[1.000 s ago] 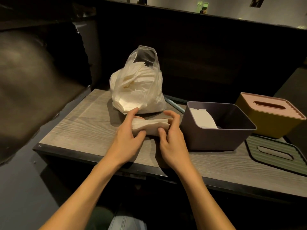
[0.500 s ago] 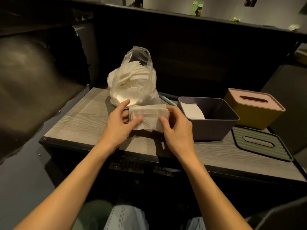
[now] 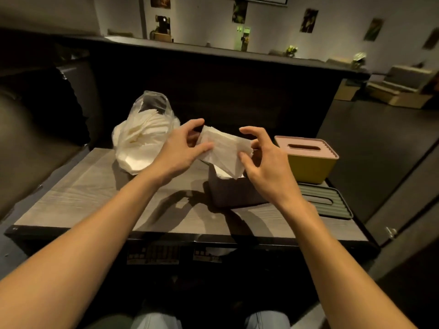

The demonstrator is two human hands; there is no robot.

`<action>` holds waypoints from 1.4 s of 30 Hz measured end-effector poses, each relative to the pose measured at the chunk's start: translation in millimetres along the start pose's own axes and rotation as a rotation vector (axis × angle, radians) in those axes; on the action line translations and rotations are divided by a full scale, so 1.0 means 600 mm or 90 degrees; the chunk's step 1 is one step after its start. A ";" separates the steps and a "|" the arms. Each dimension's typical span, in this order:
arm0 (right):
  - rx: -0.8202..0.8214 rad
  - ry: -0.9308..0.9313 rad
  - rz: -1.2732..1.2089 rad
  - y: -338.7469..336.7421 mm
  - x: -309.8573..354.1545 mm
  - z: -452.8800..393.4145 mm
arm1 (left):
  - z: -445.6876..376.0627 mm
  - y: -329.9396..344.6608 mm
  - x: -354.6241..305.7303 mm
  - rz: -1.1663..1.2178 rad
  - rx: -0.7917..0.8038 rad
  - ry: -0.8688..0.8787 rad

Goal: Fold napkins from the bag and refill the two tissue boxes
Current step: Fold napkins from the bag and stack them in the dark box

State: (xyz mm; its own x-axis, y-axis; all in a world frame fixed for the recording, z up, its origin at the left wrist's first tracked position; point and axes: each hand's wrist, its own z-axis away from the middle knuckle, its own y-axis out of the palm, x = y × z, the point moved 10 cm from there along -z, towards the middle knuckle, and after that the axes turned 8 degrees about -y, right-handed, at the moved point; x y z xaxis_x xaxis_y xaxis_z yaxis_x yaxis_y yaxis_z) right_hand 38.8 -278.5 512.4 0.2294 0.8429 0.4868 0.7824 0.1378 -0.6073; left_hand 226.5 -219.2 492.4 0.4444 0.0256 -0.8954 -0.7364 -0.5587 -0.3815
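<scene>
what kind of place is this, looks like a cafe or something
Probably a cafe or restaurant seating area: a grey wood-grain table against a dark booth partition, a yellow tissue box with a pink slotted lid, and sofas beyond under wall pictures.

matt wood-grain table point(image 3: 78, 198), paper napkins point(image 3: 225, 150)

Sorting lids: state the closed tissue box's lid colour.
Pink lid, on a mustard-yellow box; head view.

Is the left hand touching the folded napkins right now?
Touching. The head view shows the left hand pinching the folded napkins at their left end, thumb over the top and fingers behind.
</scene>
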 end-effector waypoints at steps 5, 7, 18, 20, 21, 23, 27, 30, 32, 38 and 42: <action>-0.042 0.048 0.087 -0.035 -0.041 0.001 | -0.059 0.057 -0.050 -0.098 0.060 0.021; -0.056 0.074 0.089 -0.035 -0.053 0.002 | -0.079 0.077 -0.057 -0.140 0.097 0.020; 0.118 0.168 0.155 0.047 -0.079 0.013 | -0.118 0.130 -0.037 -0.411 0.179 0.020; 0.132 0.173 0.182 0.050 -0.079 0.015 | -0.118 0.134 -0.023 -0.446 0.177 0.018; 0.140 0.175 0.186 0.053 -0.078 0.017 | -0.118 0.134 -0.017 -0.459 0.174 0.016; 0.154 0.179 0.187 0.056 -0.081 0.019 | -0.115 0.140 -0.013 -0.488 0.166 0.025; 0.182 0.168 0.240 0.056 -0.085 0.022 | -0.104 0.149 -0.020 -0.599 0.109 0.082; 0.134 0.113 0.228 0.041 -0.073 0.020 | -0.100 0.142 -0.029 -0.588 0.094 0.107; 0.087 0.046 0.195 0.029 -0.053 0.015 | -0.101 0.134 -0.041 -0.565 0.091 0.118; 0.184 -0.060 0.222 0.062 -0.007 0.022 | -0.090 0.151 -0.040 -0.654 0.128 0.118; 0.220 -0.011 0.190 0.089 -0.030 0.031 | -0.077 0.164 -0.046 -0.715 0.122 0.157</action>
State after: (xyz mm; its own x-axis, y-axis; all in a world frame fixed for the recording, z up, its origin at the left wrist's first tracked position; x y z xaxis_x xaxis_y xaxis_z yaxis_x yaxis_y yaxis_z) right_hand 65.6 -276.4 459.6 0.4034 0.8805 0.2490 0.4440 0.0496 -0.8947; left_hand 165.2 -313.3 490.2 0.9671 0.2526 0.0285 0.0782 -0.1890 -0.9789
